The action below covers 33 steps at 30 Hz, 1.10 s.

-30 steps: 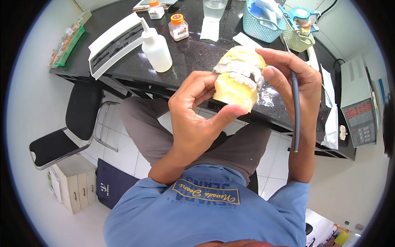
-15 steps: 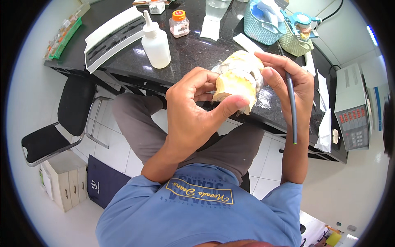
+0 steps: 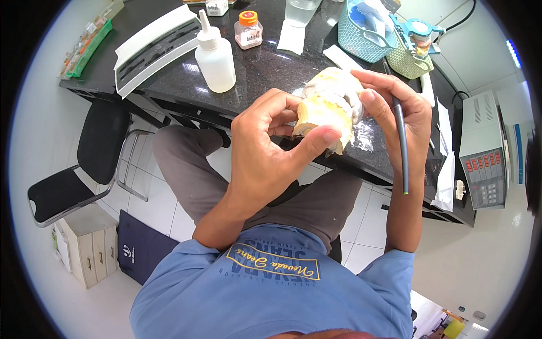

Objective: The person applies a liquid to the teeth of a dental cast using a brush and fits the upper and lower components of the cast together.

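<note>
Over the table's near edge I hold a yellow and white plaster dental model [image 3: 326, 116], its upper and lower parts set together with teeth along the seam. My left hand [image 3: 264, 150] grips its near part, thumb on the front face and fingers behind. On the model's right side rest the thumb and fingertips of my right hand [image 3: 402, 113]. That hand also carries a slim black pen-like tool [image 3: 401, 144], which passes between its fingers and points down toward my wrist. The tool's far end is partly hidden by the fingers.
On the black stone table [image 3: 164, 85] stand a white squeeze bottle [image 3: 216, 66], an orange-lidded jar [image 3: 248, 35] and a cup of clear liquid [image 3: 301, 11]. Behind are a blue basket [image 3: 367, 42] and a green basket [image 3: 411, 63]. A control unit [image 3: 484, 152] sits at right.
The model has tilted slightly in my fingers, and the view has shifted a little. Both hands keep their hold.
</note>
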Each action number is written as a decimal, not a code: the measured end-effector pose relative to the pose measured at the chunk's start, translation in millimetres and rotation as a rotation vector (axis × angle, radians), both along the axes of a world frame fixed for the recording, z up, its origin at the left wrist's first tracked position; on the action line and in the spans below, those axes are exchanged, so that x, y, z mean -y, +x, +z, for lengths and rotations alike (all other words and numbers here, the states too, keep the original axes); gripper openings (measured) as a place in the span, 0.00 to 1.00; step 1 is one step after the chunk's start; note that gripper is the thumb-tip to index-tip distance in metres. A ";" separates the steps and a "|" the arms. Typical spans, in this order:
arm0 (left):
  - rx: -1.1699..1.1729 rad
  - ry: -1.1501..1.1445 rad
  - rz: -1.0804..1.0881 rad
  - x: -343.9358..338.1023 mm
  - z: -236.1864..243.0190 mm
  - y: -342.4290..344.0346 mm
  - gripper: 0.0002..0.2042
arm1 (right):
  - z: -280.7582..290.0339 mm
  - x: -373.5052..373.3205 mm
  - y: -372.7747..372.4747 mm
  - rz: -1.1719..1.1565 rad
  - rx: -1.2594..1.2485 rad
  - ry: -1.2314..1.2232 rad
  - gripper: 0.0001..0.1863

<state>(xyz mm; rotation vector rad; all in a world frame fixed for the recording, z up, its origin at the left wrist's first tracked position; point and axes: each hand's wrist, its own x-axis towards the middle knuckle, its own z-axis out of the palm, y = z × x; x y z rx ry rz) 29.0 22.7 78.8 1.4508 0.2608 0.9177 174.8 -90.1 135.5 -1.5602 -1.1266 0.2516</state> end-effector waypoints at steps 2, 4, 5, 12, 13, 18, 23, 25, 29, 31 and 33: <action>-0.011 -0.006 -0.017 -0.1 -1.3 -0.3 0.20 | -0.2 -1.8 0.3 -0.025 -0.007 -0.006 0.13; -0.021 -0.011 -0.037 -1.1 -2.7 -1.1 0.20 | -0.8 -4.3 1.0 -0.053 -0.013 -0.011 0.13; 0.012 -0.001 -0.063 -1.7 -4.6 -1.1 0.19 | -2.3 -6.8 3.2 -0.062 -0.037 0.024 0.13; 0.131 -0.065 -0.225 -8.0 -18.6 -4.4 0.23 | -6.0 -18.4 12.3 -0.103 -0.110 0.088 0.14; 0.122 -0.065 -0.231 -9.1 -20.6 -5.1 0.23 | -6.9 -20.1 13.2 -0.112 -0.100 0.091 0.13; 0.137 0.139 -0.189 -10.6 -25.1 -9.8 0.27 | -5.5 -19.6 38.1 -0.033 -0.345 0.121 0.16; 0.131 0.277 -0.204 -16.1 -41.3 -6.9 0.28 | -2.8 -23.6 32.7 -0.138 -0.486 0.069 0.17; 0.132 0.320 -0.205 -13.2 -45.2 -7.0 0.28 | -7.8 -21.3 39.4 -0.056 -0.592 0.093 0.15; 0.148 0.371 -0.096 -5.9 -53.6 -3.5 0.29 | -14.2 -24.5 44.7 -0.123 -0.604 0.088 0.11; 0.166 0.424 -0.057 -10.4 -60.9 0.6 0.29 | -11.2 -29.9 39.5 -0.068 -0.558 0.099 0.14; 0.203 0.669 -0.004 -17.4 -66.8 4.2 0.30 | -6.0 -32.9 30.6 -0.189 -0.532 0.056 0.17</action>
